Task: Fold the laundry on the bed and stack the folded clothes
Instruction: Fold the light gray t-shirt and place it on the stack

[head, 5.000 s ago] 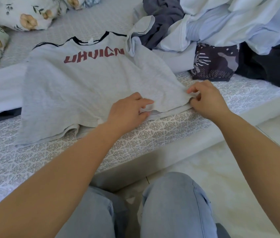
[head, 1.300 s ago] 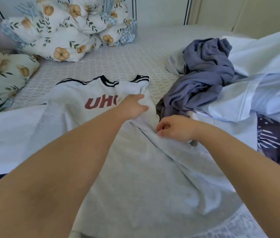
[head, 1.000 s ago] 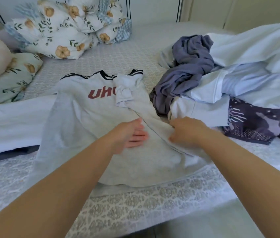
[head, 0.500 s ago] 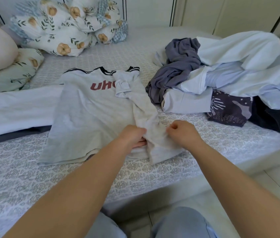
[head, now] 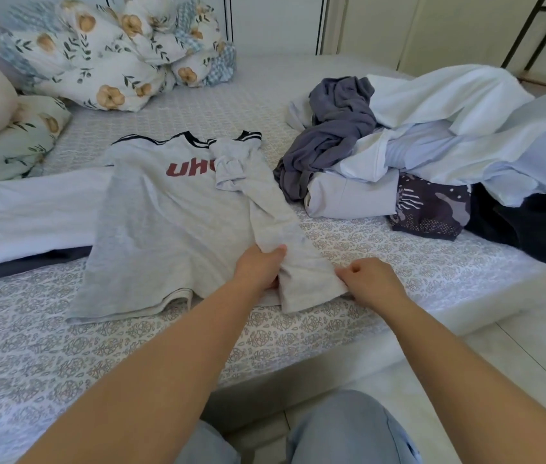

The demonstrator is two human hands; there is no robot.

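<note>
Grey T-shirt on bed — right flap folded inward.
Both hands pinched the flap's hem: left hand inner edge, right hand outer corner — flap ran away from them.

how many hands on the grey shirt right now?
2. The left hand grips the folded-over strip of the grey shirt near its hem; the right hand pinches the strip's outer hem corner.

Soft, even daylight, faint shadows, no glare, sharp centre, wide-angle bending at edges
</note>
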